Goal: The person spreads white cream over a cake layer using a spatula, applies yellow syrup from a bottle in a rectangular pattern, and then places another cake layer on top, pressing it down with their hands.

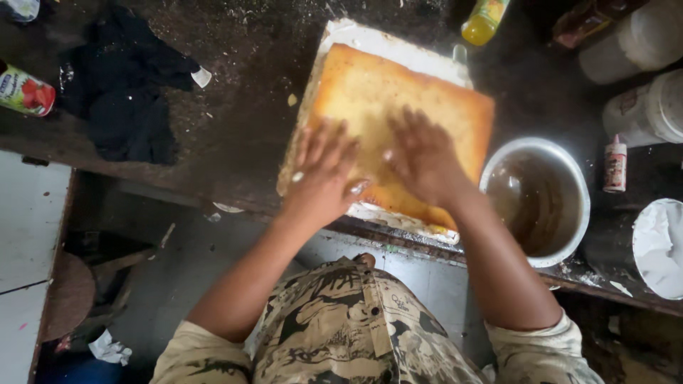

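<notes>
A square golden sponge cake is laid on a white board on a dark, crumb-strewn counter. The left hand and right hand are pressed flat, fingers spread, on the cake. A metal bowl of brown liquid is set just beside it.

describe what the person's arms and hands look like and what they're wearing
Both arms are bare from the short sleeves down, with no gloves, rings, watch or bracelets visible on the left hand or right hand. The shirt is beige with a dark camouflage-like print, buttoned down the front, and its short sleeves end above the elbows.
</notes>
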